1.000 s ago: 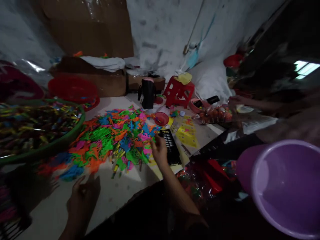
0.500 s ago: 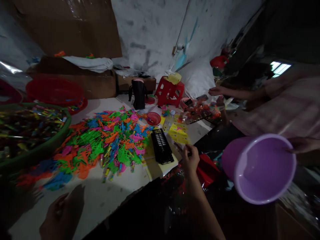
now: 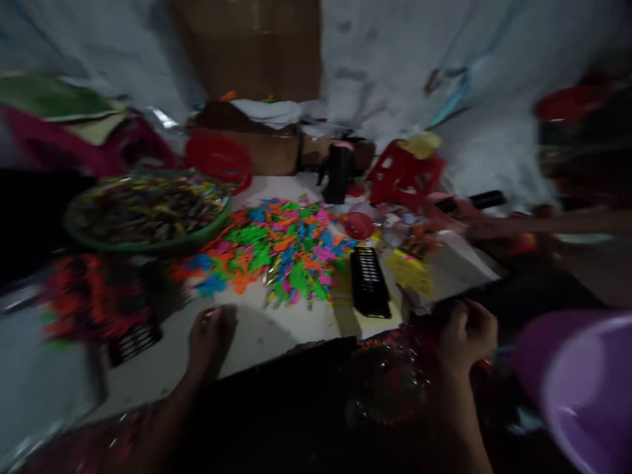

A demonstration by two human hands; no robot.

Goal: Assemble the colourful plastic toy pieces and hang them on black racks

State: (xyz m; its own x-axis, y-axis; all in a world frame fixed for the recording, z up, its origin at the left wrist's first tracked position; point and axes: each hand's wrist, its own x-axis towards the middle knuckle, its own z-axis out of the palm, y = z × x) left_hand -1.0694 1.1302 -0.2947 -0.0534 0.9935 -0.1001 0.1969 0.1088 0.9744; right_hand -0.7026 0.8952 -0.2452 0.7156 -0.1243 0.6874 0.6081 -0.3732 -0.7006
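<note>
My left hand (image 3: 211, 336) is over the white table (image 3: 247, 342), its fingers curled in; what it holds, if anything, is too small to name. To the right, my right hand (image 3: 469, 332) is curled past the table's front edge, beside a dark red area, and its contents are hidden. Between and beyond the hands lies a pile of bright plastic pieces (image 3: 291, 243) in green, orange, blue and pink. A black slotted basket (image 3: 369, 283) stands on yellow sheets right of the pile.
A green-rimmed basin (image 3: 148, 240) of small wrapped pieces is at left, with a red basin (image 3: 220, 158) behind. A red stool (image 3: 405, 178) and a black bottle-shaped bag (image 3: 338, 172) stand at the back. A purple bucket (image 3: 592, 382) is at lower right; another person's arm (image 3: 543, 224) reaches in.
The view has swung left, bringing the whole basin in. My right hand has moved away from the black basket toward the front edge. The clear bottle no longer shows.
</note>
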